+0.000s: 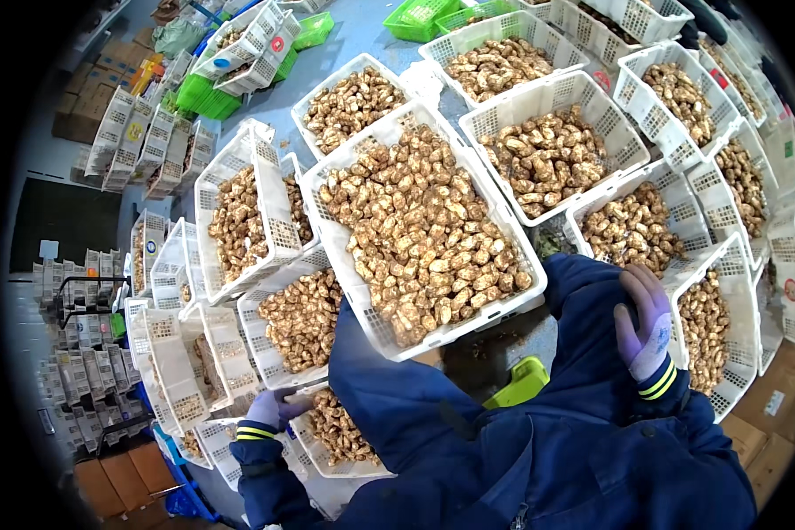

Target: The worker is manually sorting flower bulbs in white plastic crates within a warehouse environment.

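Observation:
My left hand [275,407], in a pale purple glove, has its fingers curled over the corner of a white plastic crate [354,472] beside my left thigh. My right hand [648,324], gloved alike, lies on my right knee with thumb and fingers apart, holding nothing. Directly before me a large white perforated crate [535,291] stands tilted on another crate. Lumpy brown-and-cream produce pieces [430,232] fill much of it in a thick layer. Further white crates with similar pieces surround me, one [745,331] just right of my right hand.
Bright green baskets [209,96] are stacked at the upper left, with more [424,16] at the top. Crate stacks [132,142] and cardboard boxes [83,106] stand farther left. A lime-green plastic object [520,384] lies between my legs. Cardboard [778,401] covers the lower right.

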### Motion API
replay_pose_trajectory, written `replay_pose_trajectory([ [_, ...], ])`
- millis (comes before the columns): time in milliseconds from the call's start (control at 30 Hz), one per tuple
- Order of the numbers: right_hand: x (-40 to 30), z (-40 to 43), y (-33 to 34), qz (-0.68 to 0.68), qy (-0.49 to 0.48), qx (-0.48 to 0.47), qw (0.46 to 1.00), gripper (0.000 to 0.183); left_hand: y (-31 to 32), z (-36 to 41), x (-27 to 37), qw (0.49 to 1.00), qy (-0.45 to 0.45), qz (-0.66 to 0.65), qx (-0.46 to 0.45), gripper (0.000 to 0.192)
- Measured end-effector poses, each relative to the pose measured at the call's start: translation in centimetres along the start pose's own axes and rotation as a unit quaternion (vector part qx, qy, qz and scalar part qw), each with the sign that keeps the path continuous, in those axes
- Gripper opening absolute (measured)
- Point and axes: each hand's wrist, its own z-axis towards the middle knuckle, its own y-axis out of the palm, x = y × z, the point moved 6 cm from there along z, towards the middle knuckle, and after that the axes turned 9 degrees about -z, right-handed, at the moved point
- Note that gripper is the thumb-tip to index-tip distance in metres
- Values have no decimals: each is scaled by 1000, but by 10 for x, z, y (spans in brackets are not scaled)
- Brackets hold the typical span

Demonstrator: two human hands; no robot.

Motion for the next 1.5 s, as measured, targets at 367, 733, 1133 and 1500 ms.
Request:
replay_pose_trajectory([
  [367, -3, 6, 1, -38, -2, -17, 999, 45, 196, 116, 286, 907, 395, 146, 15, 44],
  [733, 2, 6, 0, -57, -3, -29, 998, 44, 231, 71, 310, 858, 491, 139, -60, 45],
  [1133, 1, 1, 1, -81, -1, -22, 996, 44, 177, 104, 248, 756, 204, -553, -285, 52],
  [1500, -4, 10, 7, -73, -11, -45, 996, 45, 188, 166, 311, 894, 350, 273, 67, 25],
])
